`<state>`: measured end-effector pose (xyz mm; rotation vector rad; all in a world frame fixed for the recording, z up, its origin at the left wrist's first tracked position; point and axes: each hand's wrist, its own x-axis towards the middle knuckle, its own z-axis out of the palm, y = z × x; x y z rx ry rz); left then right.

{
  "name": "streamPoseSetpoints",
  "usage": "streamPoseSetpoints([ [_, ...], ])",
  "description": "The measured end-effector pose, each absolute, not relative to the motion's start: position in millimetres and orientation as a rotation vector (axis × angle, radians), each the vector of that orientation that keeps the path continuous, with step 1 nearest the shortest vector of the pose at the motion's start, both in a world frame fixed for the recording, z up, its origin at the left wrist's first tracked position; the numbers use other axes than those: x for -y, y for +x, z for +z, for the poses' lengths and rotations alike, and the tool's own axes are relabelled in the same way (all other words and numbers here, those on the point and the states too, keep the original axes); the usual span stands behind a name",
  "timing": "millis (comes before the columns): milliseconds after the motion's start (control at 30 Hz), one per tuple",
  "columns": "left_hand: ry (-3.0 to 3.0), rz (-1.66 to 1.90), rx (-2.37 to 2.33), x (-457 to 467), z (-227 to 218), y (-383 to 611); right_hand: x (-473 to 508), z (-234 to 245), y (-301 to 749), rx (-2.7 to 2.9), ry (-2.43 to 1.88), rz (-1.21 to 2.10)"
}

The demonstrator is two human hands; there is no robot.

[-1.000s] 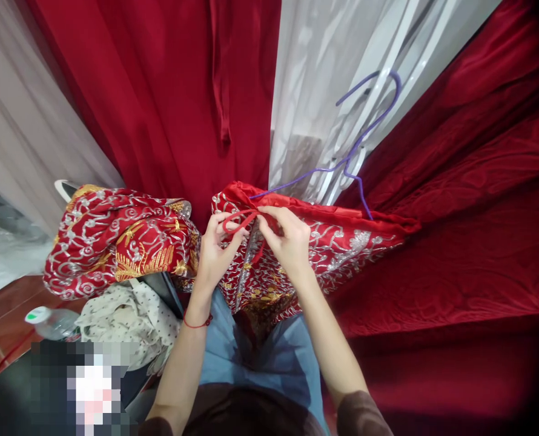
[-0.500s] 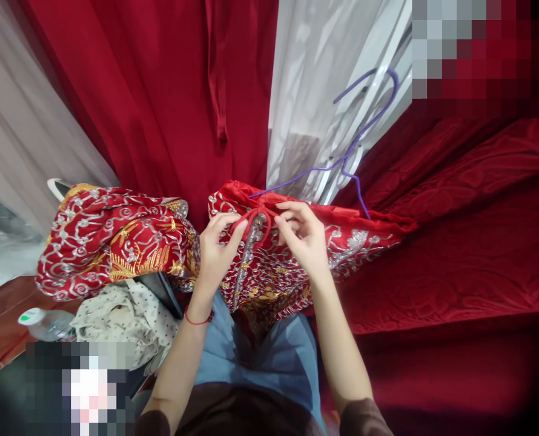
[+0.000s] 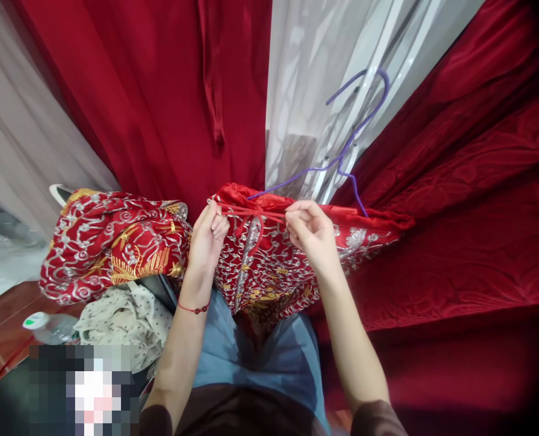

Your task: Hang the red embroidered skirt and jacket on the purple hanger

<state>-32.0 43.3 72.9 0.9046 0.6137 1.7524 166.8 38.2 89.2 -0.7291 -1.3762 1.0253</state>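
Note:
A red garment (image 3: pixel 269 266) embroidered in silver and gold hangs in front of me on a purple wire hanger (image 3: pixel 342 154). A thin red tie string (image 3: pixel 255 213) runs taut across its top edge, with a knot near the middle. My left hand (image 3: pixel 208 239) pinches the string's left end, fingers closed. My right hand (image 3: pixel 312 233) pinches the right end, fingers curled. A red thread bracelet circles my left wrist.
A second embroidered red piece (image 3: pixel 115 242) is bunched at the left over a dotted cream cloth (image 3: pixel 124 318). Red curtains (image 3: pixel 151 103) and white sheer drapes (image 3: pixel 315 79) hang behind. Red velvet fabric (image 3: pixel 469 230) fills the right. A plastic bottle (image 3: pixel 46 324) lies on the tiled floor.
My hands have moved apart sideways. The loose loop of red string between them has been drawn into a tight straight line with a knot.

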Motion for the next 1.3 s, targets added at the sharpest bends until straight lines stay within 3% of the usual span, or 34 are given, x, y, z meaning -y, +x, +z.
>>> streamPoseSetpoints([
  [333, 0.731, 1.771, -0.58, -43.5, 85.2, -27.4, -29.6, 98.9, 181.8, 1.445, -0.724, 1.007],
  [567, 1.118, 1.819, -0.753, -41.9, 72.8, -28.4, -34.5, 100.4, 184.8, 1.366, -0.728, 0.944],
  [667, 1.373, 1.914, -1.08, -38.4, 66.3, -34.3, -30.9, 97.4, 198.1, 1.45, -0.815, 0.717],
  [767, 1.77, 2.002, -1.506, -32.4, 74.3, -41.2, -19.9, 98.2, 233.3, 1.582, -0.992, 0.144],
  [867, 2.232, 1.745, -1.785, -32.6, 94.1, -47.2, -7.5, 103.5, 284.0, 1.77, -1.229, -0.498],
  [933, 2.388, 1.557, -1.835, -38.6, 107.4, -49.9, -1.6, 108.0, 315.4, 1.945, -1.379, -0.726],
  [1100, 2.441, 1.261, -1.836, -58.8, 121.9, -52.8, 10.0, 119.0, 349.7, 2.232, -1.48, -0.872],
  [1300, 2.236, 1.417, -1.775, -76.5, 111.0, -57.0, 33.6, 125.2, 343.2, 2.079, -1.201, -0.599],
])
